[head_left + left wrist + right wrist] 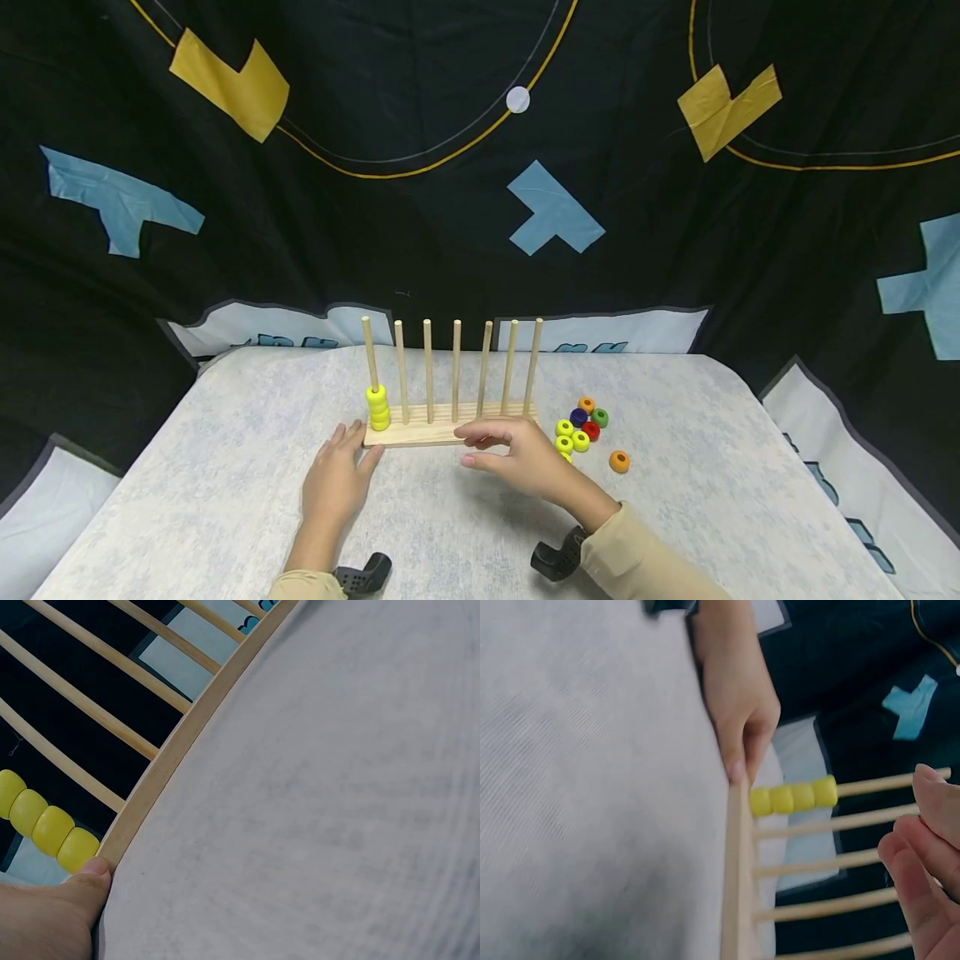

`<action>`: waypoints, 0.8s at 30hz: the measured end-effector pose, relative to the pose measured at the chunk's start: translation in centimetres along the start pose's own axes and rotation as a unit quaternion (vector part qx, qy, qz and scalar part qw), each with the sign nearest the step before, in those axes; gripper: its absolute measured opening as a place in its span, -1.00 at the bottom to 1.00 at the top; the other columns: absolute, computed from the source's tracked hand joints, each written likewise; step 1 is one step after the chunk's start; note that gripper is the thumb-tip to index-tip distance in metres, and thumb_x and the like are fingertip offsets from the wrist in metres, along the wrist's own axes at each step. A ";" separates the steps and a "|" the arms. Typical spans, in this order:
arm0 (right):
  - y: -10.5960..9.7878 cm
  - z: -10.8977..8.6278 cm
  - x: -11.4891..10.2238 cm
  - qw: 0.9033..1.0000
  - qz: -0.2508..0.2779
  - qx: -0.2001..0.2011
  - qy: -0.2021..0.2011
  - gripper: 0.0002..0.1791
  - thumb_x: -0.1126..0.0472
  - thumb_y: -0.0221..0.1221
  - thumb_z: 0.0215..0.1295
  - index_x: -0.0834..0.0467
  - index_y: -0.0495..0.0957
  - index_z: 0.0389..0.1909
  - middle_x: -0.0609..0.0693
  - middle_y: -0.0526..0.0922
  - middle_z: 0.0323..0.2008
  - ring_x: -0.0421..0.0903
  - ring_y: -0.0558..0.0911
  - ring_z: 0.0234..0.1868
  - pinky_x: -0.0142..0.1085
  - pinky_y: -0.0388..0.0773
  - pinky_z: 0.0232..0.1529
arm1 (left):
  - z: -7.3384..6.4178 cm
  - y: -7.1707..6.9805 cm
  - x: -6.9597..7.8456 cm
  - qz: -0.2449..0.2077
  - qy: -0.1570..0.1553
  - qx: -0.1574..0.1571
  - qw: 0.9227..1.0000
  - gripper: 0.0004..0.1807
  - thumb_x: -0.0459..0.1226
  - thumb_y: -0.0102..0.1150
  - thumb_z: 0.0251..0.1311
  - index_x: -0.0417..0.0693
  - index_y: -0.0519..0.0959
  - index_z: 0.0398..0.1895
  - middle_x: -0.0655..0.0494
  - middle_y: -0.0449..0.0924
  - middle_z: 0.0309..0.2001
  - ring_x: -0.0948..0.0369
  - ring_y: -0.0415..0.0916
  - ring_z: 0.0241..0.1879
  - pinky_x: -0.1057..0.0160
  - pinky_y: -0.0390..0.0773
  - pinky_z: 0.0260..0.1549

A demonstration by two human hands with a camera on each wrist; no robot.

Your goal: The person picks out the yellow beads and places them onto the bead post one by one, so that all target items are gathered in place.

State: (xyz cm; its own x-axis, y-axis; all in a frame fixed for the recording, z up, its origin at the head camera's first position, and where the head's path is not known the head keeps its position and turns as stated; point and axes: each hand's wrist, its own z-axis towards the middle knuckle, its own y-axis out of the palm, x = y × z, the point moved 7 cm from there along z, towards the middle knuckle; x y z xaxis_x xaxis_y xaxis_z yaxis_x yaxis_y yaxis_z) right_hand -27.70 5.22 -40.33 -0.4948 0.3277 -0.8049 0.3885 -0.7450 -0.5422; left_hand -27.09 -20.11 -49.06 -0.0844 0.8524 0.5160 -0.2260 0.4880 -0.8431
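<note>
A wooden peg rack (429,432), a flat base with several upright pegs, stands on the table. Yellow beads (378,408) are stacked on its leftmost peg. My left hand (335,477) grips the base's front left corner, thumb on the front edge, as the left wrist view shows from close by. Over the front of the base, right of the middle, hovers my right hand (521,454). Its fingers are loosely bent, with a gap to the thumb and no bead showing between them. In the right wrist view, these fingers (911,881) overlap the pegs.
Right of the rack lies a loose group of beads: several yellow beads (564,427), a red bead (591,431), a green bead (600,417), a dark blue bead (578,417) and an orange bead (587,405). Another orange bead (619,462) lies apart, nearer the front.
</note>
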 end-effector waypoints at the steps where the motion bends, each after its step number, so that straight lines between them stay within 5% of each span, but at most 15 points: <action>1: -0.1 -0.1 0.4 1.000 -0.001 -0.001 0.000 -0.61 0.10 0.37 0.24 0.11 0.66 0.07 -0.12 0.73 0.03 -0.07 0.72 -0.02 -0.35 0.65 0.09 | 0.0 0.0 0.0 0.000 -0.001 0.000 1.000 -0.36 -0.05 0.08 0.43 -0.20 0.30 0.44 -0.15 0.23 0.48 -0.14 0.02 0.54 -0.16 -0.02 0.52; 15: -3.9 -1.9 6.5 0.998 -0.034 0.043 0.030 -0.61 0.22 0.37 0.22 0.22 0.65 0.07 0.04 0.71 0.07 0.00 0.71 -0.01 -0.26 0.69 0.03 | 0.0 0.1 0.0 -0.001 0.007 0.011 1.000 -0.35 -0.04 0.11 0.40 -0.22 0.32 0.42 -0.17 0.26 0.46 -0.17 0.07 0.52 -0.20 0.03 0.50; 24: -6.6 -3.6 9.3 0.987 -0.119 0.063 0.084 -0.55 0.16 0.39 0.20 0.14 0.63 0.12 0.00 0.69 0.09 -0.03 0.70 0.03 -0.25 0.70 0.01 | 0.0 0.0 -0.1 -0.001 0.002 0.005 1.000 -0.35 -0.04 0.09 0.42 -0.20 0.31 0.43 -0.16 0.25 0.47 -0.16 0.04 0.53 -0.18 0.00 0.52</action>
State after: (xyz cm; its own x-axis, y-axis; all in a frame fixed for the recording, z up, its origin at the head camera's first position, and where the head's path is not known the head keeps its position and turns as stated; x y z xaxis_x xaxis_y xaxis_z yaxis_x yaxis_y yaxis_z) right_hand -32.08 15.24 -45.06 -0.4207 0.5857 -0.6928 0.1714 -0.6986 -0.6947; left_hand -27.12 -20.14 -49.12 -0.0804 0.8518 0.5176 -0.2367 0.4881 -0.8401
